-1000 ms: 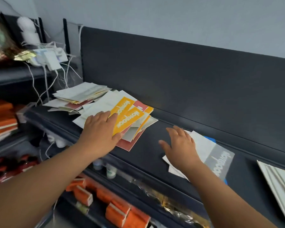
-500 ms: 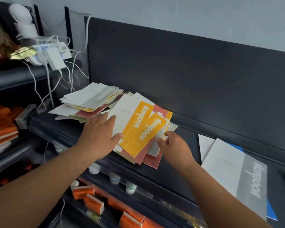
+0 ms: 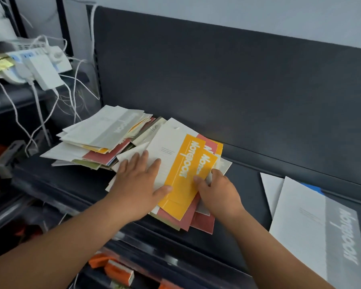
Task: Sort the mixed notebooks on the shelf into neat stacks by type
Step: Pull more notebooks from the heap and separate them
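Note:
A mixed pile of thin notebooks lies on the dark shelf: white-and-grey, yellow, red and greenish covers fanned over each other. On top sit white notebooks with yellow bands. My left hand rests flat on the white part of the top one, fingers spread. My right hand pinches the right edge of the yellow-banded notebooks, thumb on the yellow cover. To the right lies a separate small stack of white-and-grey notebooks over a blue one.
The shelf's tall dark back panel rises behind the piles. A white power strip with adapters and loose cables sits at upper left. Orange boxes fill the lower shelf below the front edge.
My right hand left the white-and-grey stack at right, crossed to the mixed pile and took hold of the yellow-banded notebooks' edge. My left hand stayed on the pile.

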Demonstrator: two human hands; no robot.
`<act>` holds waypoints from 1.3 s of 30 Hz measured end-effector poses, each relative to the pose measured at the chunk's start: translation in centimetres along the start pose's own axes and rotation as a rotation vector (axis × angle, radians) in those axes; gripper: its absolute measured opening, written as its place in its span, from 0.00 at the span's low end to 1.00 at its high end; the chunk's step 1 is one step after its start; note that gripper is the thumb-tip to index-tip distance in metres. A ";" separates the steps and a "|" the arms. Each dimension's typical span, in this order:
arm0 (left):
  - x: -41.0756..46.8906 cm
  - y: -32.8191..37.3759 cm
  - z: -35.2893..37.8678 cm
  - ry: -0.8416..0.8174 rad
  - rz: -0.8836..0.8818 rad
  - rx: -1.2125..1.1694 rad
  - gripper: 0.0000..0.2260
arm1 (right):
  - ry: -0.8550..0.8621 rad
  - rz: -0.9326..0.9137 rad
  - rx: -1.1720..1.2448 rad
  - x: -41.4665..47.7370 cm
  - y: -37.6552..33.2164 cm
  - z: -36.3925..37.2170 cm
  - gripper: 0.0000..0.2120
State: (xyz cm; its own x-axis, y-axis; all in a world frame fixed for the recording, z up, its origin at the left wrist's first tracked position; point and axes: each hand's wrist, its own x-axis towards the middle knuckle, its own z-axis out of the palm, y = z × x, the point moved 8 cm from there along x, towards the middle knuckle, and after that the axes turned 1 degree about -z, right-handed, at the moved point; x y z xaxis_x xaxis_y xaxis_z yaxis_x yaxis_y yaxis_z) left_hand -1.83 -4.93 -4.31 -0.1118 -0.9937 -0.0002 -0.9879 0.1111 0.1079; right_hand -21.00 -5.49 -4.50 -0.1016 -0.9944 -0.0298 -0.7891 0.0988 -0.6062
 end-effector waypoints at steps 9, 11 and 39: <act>-1.0 2.5 -1.3 -0.088 0.302 -0.183 0.30 | 0.086 0.346 0.398 -1.0 0.5 0.0 0.30; -0.1 1.3 -2.5 -0.017 0.295 -0.184 0.29 | 0.120 0.388 0.478 -1.3 0.8 0.2 0.31; 1.9 -0.4 -4.4 -0.017 0.222 -0.626 0.26 | 0.222 0.445 1.144 -4.9 3.2 -1.6 0.09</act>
State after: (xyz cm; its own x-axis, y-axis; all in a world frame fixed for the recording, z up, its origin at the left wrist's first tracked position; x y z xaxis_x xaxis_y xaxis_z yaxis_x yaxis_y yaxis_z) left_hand -1.15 -6.97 -0.03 -0.3121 -0.9472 0.0736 -0.6932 0.2800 0.6641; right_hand -23.98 -0.20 -4.96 -0.4129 -0.8439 -0.3425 0.3083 0.2244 -0.9244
